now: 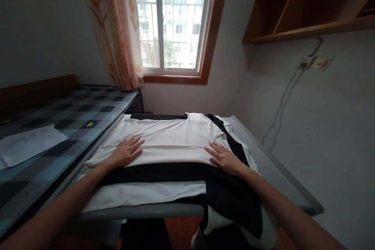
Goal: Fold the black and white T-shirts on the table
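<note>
A white shirt (pixel 172 136) lies spread flat on top of a pile of clothes. My left hand (pixel 126 152) rests on its left part, fingers spread. On the right part of the same shirt lies my right hand (pixel 224 158), its fingers also stretched out. Beneath it is a black garment (pixel 175 172), which shows along the near side and right edge. One black sleeve (pixel 234 199) hangs over the near edge at the right. Lower in the pile, another white garment (pixel 146 194) shows at the front.
The pile lies on a grey table (pixel 281 179) by the right wall. At the left is a bed with a checked cover (pixel 88 109), and papers (pixel 32 144) lie on it. A window and curtain (pixel 117 27) are behind; a shelf (pixel 293 27) and cable (pixel 281 105) are at right.
</note>
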Tool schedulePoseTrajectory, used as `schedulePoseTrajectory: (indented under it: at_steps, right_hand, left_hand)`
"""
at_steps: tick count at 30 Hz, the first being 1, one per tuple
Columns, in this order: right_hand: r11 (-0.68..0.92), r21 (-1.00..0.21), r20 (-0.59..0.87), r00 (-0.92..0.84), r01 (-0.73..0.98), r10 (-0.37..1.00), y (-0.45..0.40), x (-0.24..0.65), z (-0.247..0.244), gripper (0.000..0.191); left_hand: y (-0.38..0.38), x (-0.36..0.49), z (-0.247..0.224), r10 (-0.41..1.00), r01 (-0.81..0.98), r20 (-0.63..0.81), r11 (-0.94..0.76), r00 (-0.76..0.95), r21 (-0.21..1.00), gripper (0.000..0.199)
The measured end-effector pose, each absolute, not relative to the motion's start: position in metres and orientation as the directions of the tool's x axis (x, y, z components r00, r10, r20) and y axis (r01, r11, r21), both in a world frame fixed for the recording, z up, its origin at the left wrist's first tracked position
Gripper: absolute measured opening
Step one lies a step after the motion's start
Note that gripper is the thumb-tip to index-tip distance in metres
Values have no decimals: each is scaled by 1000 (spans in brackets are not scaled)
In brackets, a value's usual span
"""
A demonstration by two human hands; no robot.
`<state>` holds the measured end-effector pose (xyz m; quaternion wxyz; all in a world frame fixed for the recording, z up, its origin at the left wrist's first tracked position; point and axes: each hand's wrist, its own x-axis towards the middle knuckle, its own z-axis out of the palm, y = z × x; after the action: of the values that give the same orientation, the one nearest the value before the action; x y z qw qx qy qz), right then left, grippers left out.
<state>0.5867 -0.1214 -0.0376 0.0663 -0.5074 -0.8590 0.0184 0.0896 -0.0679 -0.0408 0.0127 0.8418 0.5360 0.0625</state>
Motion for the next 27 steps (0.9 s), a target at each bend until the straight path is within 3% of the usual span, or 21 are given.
schedulePoseTrajectory:
  at_steps: [7,12,20,27]
  right_hand:
    - [486,-104,89,-478,868,874,-122,591,-38,57]
    - [498,-77,181,-479,864,859,-116,585,-33,50]
    - [527,-88,359,-467,845,808,-79,558,-7,36]
    - [489,-201,345,-406,849,846,-21,524,-9,32]
  left_hand:
    - [-59,38,-37,976,974,72,-213,208,77,64]
    - [-56,38,-33,986,984,44,-166,163,65,62]
    - [-25,98,-31,919,946,283,-310,274,92,43]
    - [11,164,-30,857,866,342,-463,385,186,43]
